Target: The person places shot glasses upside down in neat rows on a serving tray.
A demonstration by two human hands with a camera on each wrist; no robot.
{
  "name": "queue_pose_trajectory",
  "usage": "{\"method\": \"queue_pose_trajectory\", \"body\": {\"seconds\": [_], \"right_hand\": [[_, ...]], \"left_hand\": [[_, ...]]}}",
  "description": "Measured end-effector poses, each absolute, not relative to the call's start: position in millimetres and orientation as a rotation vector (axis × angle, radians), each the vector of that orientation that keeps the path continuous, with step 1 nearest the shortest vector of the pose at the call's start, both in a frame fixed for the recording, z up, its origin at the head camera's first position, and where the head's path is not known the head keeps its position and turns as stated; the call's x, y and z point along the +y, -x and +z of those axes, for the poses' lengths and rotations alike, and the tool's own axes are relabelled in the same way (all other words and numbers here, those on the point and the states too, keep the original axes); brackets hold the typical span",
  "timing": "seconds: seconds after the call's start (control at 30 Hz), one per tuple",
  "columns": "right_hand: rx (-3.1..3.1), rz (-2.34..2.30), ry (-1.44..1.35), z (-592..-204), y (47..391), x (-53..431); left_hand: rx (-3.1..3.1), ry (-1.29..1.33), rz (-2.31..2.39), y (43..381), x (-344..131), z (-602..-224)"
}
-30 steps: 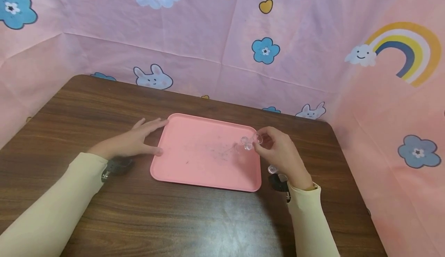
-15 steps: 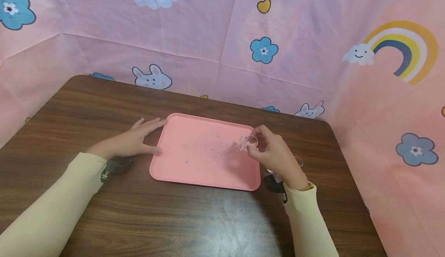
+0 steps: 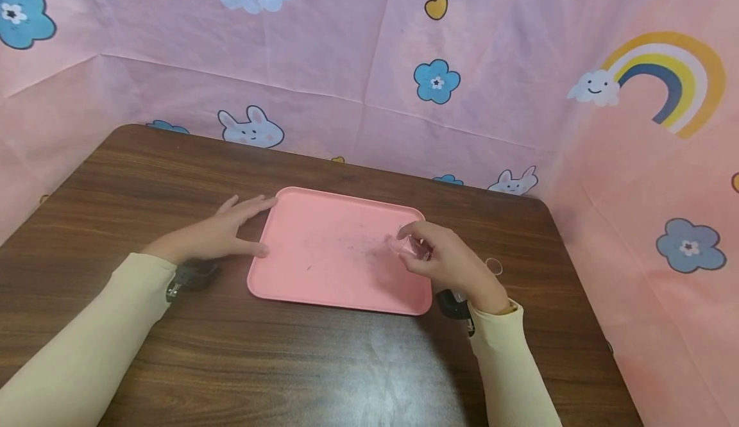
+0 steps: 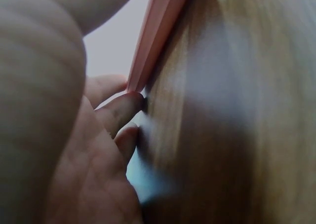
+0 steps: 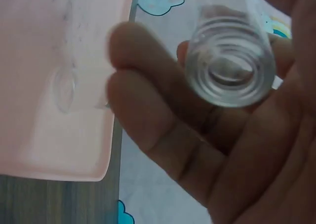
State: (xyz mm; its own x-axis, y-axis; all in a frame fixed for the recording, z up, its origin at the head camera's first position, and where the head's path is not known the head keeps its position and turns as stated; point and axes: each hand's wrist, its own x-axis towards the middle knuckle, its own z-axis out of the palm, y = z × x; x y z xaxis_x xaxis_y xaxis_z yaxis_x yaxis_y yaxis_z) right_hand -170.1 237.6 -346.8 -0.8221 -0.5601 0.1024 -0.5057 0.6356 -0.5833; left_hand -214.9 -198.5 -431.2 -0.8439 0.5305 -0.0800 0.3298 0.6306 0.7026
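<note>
My right hand grips a small clear shot glass over the right side of the pink tray. In the right wrist view its thick ringed base faces the camera, between thumb and fingers. Another faint clear glass shape shows on the tray there, partly lost against the pink. My left hand lies at the tray's left edge with fingers spread. Its fingertips touch the outside of the rim in the left wrist view.
A clear round rim shows on the brown table behind my right wrist, the rest hidden by the arm. Dark specks mark the tray's middle. A patterned pink cloth hangs along the table's back and right sides.
My right hand has moved left and slightly down over the tray with the glass, its fingers now covering more of it. The clear rim behind the wrist has come into view. My left hand stays put.
</note>
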Motion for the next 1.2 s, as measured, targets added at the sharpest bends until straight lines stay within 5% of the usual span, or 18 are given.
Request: {"method": "queue_pose_trajectory", "body": {"seconds": [1.2], "right_hand": [[2.826,-0.94,0.92,-343.1,173.4,242.5]], "left_hand": [[2.578,-0.673,1.022,214.2,-197.9,-434.5]]}}
